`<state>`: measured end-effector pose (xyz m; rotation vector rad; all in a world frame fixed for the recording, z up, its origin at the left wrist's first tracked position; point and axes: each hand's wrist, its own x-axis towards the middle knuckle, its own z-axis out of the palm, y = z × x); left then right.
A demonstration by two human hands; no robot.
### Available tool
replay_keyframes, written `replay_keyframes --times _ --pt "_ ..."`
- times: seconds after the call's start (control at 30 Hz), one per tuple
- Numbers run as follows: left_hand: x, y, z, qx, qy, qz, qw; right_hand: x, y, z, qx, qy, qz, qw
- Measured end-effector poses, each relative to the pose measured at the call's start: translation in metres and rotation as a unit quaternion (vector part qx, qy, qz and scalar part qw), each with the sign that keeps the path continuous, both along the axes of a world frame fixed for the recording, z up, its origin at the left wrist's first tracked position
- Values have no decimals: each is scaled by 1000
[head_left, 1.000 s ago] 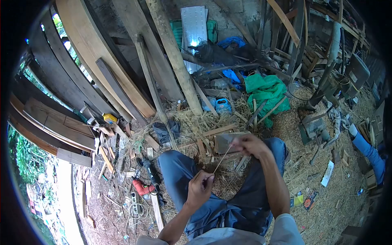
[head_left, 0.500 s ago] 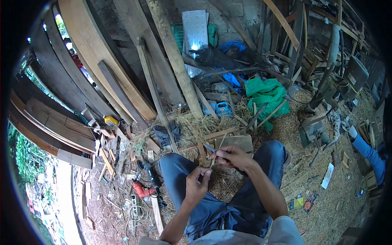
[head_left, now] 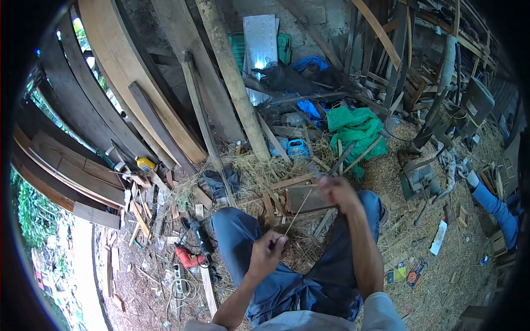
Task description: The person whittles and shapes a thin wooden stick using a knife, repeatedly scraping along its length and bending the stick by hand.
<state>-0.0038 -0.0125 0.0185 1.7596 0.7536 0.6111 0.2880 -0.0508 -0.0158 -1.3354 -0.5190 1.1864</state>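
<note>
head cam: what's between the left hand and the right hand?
A thin stick spans the gap in the head view: the left hand pinches its lower end, and it slants up toward the right hand. Behind it are straw and a wood block.

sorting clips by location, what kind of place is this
Most likely a rough woodworking shed or yard. Long planks lean along the wall, power tools like a red drill lie on the ground, and sawdust and straw cover the floor.

Long planks [head_left: 127, 71] lean against the wall; straw [head_left: 259, 165] and sawdust cover the floor [head_left: 441, 281]; daylight enters at left.
</note>
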Motion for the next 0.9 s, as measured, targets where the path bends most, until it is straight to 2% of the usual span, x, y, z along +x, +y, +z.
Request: replay_keyframes --times 0.03,0.1,0.13,0.2,0.23,0.3,0.33,0.4,0.53,0.6,0.73,0.8,0.9 --pt "-5 -2 0 1 -3 -2 1000 12 -1 1 -5 -47 -128 991" --pt "-16 1 4 -73 -10 13 997 20 -6 14 7 -37 -116 992" --pt "-15 3 3 -71 -12 17 997 18 -10 29 12 -27 -101 994" --pt "-6 9 0 -120 -16 18 993 -26 -10 41 37 -37 11 999" --pt "-1 10 2 -119 -17 17 993 -45 -9 44 39 -43 69 996" --pt "8 9 5 -77 -31 18 996 -74 -5 43 89 22 178 980" --pt "9 8 7 -77 -29 18 996 -80 -3 43 89 25 177 980" --pt "10 9 11 -75 -25 16 997 -87 3 43 38 70 258 963" --pt "3 7 9 -20 8 7 1000 -64 2 43 16 119 215 969" --pt "2 6 6 33 3 -8 999 -53 0 42 26 85 199 976" --pt "3 3 10 26 7 -23 999 -39 -7 36 13 72 181 981" --pt "4 2 10 3 4 -30 1000 -30 -8 35 -30 39 137 989" --pt "5 3 6 -1 9 -36 999 -24 -7 31 -20 51 122 991"
